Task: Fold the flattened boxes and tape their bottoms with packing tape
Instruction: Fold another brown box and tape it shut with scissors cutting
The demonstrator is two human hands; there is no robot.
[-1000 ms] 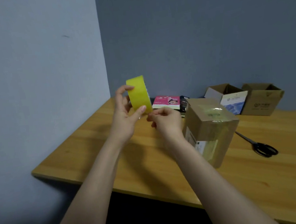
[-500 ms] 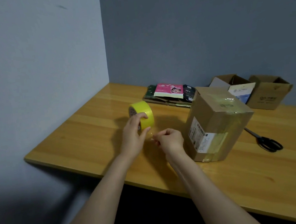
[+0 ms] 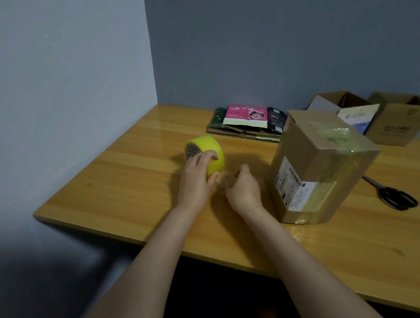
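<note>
Tape roll [image 3: 209, 153] is yellow, on edge, on the near-left part of the tabletop [image 3: 129, 188]. I can't tell if it's resting on the wood or held just clear.

Your left hand [image 3: 197, 183] has the roll. The grip is clamped on it, fingers over the top and thumb at the lower edge.

Your right hand [image 3: 243, 189] is just beside the roll, fingers curled together. It's blurred, so I can't tell if that grip has the loose tape end or nothing.

My read is that you're hunting for or peeling the tape end, with no box under it yet.

The taped box [image 3: 318, 163] stands close to your right hand, taped face up. The stack of flat boxes [image 3: 249, 126] is at the back by the wall, pink packet [image 3: 247, 114] on top, well apart from your hands. Two open boxes [image 3: 404, 117] sit behind the taped one. The scissors [image 3: 394, 196] lie on the far side of it, partly hidden.

Risks from here:
- The end slips out of the pinch and sticks back onto the roll, so you're picking at it again.
- If you pull a long strip with no box in place, it curls and sticks to itself or to the tabletop.
- The left grip sits on the roll's outer face, and a thumb on the peel line will stall the unwind or tear it crooked.
- The scissors are behind the taped box, so reaching across with tape in hand may knock it or snag the strip.
</note>
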